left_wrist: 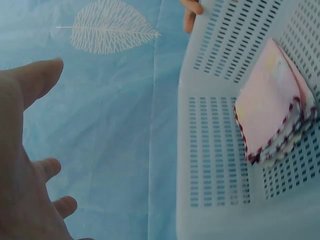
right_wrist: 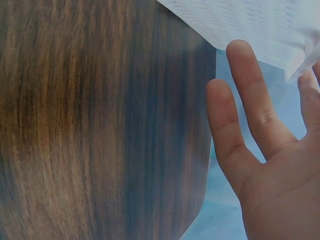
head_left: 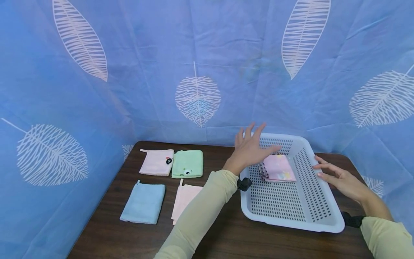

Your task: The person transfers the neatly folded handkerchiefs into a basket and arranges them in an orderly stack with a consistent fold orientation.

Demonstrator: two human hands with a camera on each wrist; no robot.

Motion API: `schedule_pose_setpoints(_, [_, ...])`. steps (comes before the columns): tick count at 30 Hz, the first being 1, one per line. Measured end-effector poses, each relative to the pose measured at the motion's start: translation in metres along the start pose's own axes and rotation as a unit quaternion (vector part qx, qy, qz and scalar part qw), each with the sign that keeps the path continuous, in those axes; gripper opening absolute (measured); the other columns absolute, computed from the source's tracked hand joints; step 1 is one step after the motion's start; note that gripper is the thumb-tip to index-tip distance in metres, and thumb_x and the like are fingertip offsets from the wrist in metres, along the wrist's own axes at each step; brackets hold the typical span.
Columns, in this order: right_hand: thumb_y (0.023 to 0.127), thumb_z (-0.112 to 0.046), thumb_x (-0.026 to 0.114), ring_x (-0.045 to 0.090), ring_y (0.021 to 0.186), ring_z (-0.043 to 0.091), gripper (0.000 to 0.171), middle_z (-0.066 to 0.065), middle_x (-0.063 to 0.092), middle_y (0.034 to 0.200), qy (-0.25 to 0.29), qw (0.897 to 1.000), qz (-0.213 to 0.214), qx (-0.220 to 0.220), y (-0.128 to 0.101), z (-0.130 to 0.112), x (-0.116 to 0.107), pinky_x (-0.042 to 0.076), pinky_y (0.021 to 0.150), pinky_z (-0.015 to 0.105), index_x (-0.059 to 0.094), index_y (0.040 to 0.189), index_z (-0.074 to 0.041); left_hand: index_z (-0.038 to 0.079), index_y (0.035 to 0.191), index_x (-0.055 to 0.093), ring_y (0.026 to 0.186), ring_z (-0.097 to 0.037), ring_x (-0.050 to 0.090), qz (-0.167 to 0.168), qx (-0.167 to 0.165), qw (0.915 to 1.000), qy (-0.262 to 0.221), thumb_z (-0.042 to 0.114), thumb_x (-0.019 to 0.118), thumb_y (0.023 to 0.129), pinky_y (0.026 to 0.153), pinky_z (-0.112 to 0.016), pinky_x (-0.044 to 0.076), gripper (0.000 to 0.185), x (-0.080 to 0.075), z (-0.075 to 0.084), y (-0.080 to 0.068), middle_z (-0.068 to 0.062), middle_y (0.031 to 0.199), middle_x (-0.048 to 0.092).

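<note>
Two hands are seen over a dark wooden table (head_left: 226, 233), both in pale yellow sleeves. The left hand (head_left: 250, 149) is raised above the near-left corner of a white perforated basket (head_left: 323, 216), fingers spread and straight, nothing grasped; from the left wrist view the palm (left_wrist: 25, 165) is shown open against the blue leaf-print curtain (head_left: 207, 54). The right hand (head_left: 339, 178) is laid flat against the basket's right rim, fingers extended; in the right wrist view its fingertips (right_wrist: 245, 55) are seen touching the basket's edge (right_wrist: 260, 25), nothing clutched.

One basket is counted. One folded pink cloth with a dark red stitched edge (head_left: 279, 168) is seen lying inside it, toward the far side, just below the left hand and not touched by it; more layers may be folded beneath, though that cannot be told.

Four folded cloths are counted on the table to the left, well apart from the basket: one pale pink (head_left: 157, 162), one green (head_left: 188, 163), one light blue (head_left: 143, 203), and one more pale pink (head_left: 184, 198), partly hidden by the left sleeve
</note>
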State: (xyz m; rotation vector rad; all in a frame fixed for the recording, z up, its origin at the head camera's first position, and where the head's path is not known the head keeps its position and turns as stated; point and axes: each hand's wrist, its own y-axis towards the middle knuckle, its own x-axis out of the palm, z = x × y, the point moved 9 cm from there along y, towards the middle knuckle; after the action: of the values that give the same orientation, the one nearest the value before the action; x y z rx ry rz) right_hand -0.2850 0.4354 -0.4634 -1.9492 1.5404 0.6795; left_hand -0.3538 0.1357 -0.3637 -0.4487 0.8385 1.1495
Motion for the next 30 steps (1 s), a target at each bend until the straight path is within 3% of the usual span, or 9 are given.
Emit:
schedule_pose_setpoints(7, [0.108, -0.034, 0.051, 0.04, 0.104, -0.03, 0.05, -0.026, 0.002, 0.169, 0.0, 1.0, -0.001, 0.007, 0.001, 0.0, 0.0, 0.056, 0.075, 0.026, 0.045, 0.15, -0.009, 0.057, 0.156, -0.004, 0.16, -0.037, -0.012, 0.001, 0.013, 0.9965, 0.082, 0.083, 0.05, 0.087, 0.128, -0.064, 0.002, 0.091, -0.006, -0.003, -0.009, 0.011, 0.173, -0.007])
schedule_pose_setpoints(20, [0.107, -0.034, 0.052, 0.04, 0.104, -0.03, 0.051, -0.031, 0.003, 0.166, -0.002, 1.0, 0.0, -0.002, 0.001, 0.0, 0.0, 0.056, 0.075, 0.025, 0.045, 0.15, -0.008, 0.057, 0.156, -0.005, 0.159, -0.033, -0.021, 0.044, 0.03, 0.9917, 0.117, 0.081, 0.042, 0.092, 0.128, -0.063, -0.004, 0.083, -0.02, -0.016, -0.017, 0.01, 0.173, -0.01])
schedule_pose_setpoints(30, [0.107, -0.034, 0.052, 0.039, 0.105, -0.031, 0.05, -0.033, 0.003, 0.165, 0.003, 1.0, -0.001, -0.006, 0.001, -0.001, 0.0, 0.055, 0.075, 0.023, 0.045, 0.15, -0.009, 0.051, 0.16, 0.005, 0.161, -0.038, 0.0, 0.094, 0.058, 0.9753, 0.191, 0.08, 0.041, 0.093, 0.129, -0.061, 0.009, 0.082, -0.035, -0.029, -0.019, 0.007, 0.174, 0.003])
